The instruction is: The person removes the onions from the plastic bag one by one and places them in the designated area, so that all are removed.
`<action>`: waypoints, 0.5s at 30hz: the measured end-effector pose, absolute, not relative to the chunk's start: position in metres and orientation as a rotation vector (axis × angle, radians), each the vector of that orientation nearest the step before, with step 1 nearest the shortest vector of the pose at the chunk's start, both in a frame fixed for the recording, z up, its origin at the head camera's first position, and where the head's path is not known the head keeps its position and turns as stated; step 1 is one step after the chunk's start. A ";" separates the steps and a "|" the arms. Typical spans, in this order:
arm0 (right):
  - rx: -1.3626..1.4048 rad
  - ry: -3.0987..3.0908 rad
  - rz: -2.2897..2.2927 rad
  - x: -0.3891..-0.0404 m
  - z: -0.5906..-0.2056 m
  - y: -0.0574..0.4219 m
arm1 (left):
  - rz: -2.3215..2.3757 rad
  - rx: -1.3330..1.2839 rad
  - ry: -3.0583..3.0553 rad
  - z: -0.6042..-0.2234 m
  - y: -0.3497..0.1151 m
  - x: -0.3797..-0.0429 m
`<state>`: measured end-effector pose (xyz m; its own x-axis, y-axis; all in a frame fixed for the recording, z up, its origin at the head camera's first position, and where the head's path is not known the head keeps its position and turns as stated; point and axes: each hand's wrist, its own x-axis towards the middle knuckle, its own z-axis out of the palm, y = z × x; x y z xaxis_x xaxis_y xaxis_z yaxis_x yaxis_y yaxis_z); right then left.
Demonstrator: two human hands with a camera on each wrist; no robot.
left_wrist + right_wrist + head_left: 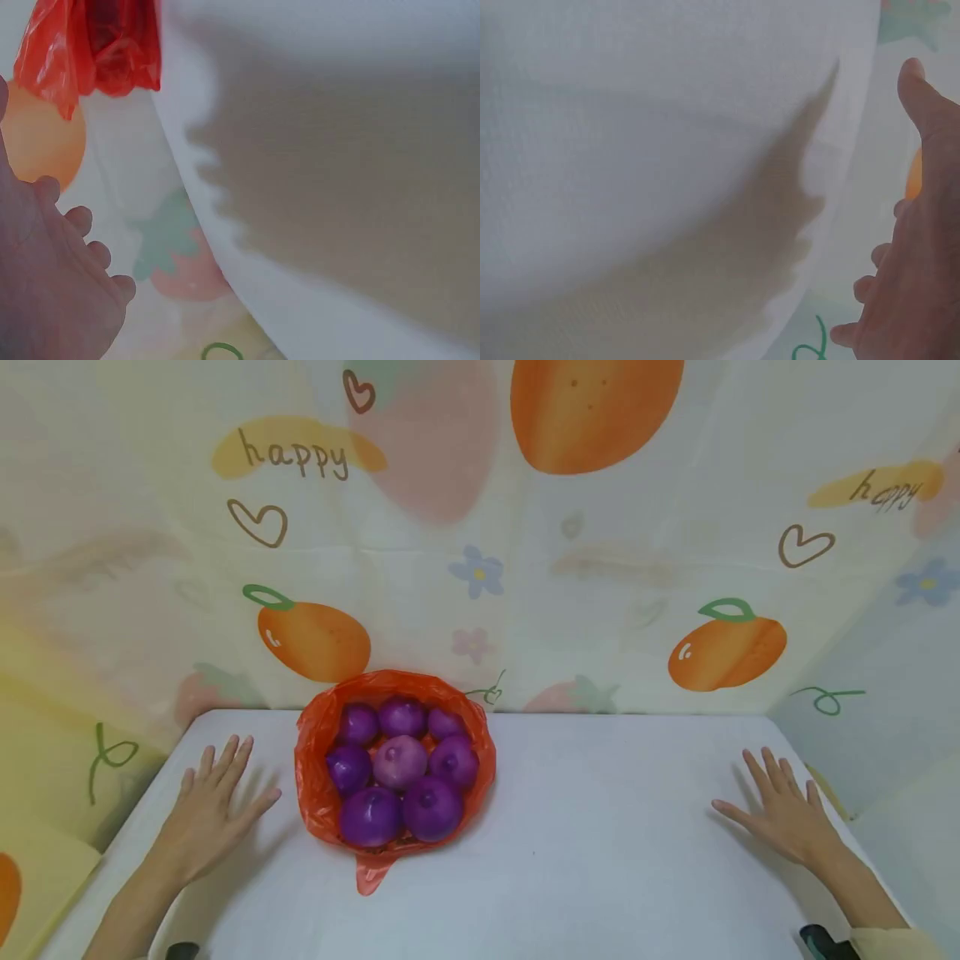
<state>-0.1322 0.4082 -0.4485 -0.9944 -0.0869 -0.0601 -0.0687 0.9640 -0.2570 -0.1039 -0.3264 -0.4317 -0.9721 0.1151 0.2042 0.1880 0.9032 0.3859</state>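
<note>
1. Hovering above the white tabletop (pixel 600 827) with both hands spread: left hand (pixel 212 824) just beside the red bag (pixel 311 777), right hand (pixel 786 822) well apart by the right edge, pinching nothing with either.
2. Find the red bag left of centre near the back edge, mouth upward, packed with purple balls (pixel 433 810). Cannot tell whether touching the patterned backdrop (pixel 615 635).
3. Beware of tearing: seemingly thin, crinkled plastic, likely to split if tugged by one side only.
4. Beware of spilling: apparently smooth and round, so apt to roll off if tipped.
5. Avoid disturbing neighbours when plucking the paler middle ball (pixel 401 762), given such close packing.
6. Avoid snagging the front tail (pixel 372 872), for fear of dragging everything along.
</note>
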 end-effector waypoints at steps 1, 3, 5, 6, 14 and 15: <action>-0.119 3.041 -0.400 -0.132 -0.448 0.408 | -0.620 -0.223 -2.885 -0.432 -0.327 -0.104; -0.119 3.040 -0.408 -0.132 -0.448 0.407 | -0.640 -0.209 -2.872 -0.433 -0.330 -0.103; -0.124 3.046 -0.417 -0.131 -0.448 0.407 | -0.664 -0.204 -2.864 -0.433 -0.331 -0.102; -0.124 3.051 -0.417 -0.131 -0.447 0.407 | -0.679 -0.203 -2.860 -0.433 -0.332 -0.101; -0.207 3.081 -0.363 -0.126 -0.439 0.402 | -0.818 -0.193 -2.780 -0.430 -0.329 -0.099; -0.218 3.083 -0.348 -0.126 -0.437 0.400 | -0.838 -0.185 -2.769 -0.429 -0.329 -0.098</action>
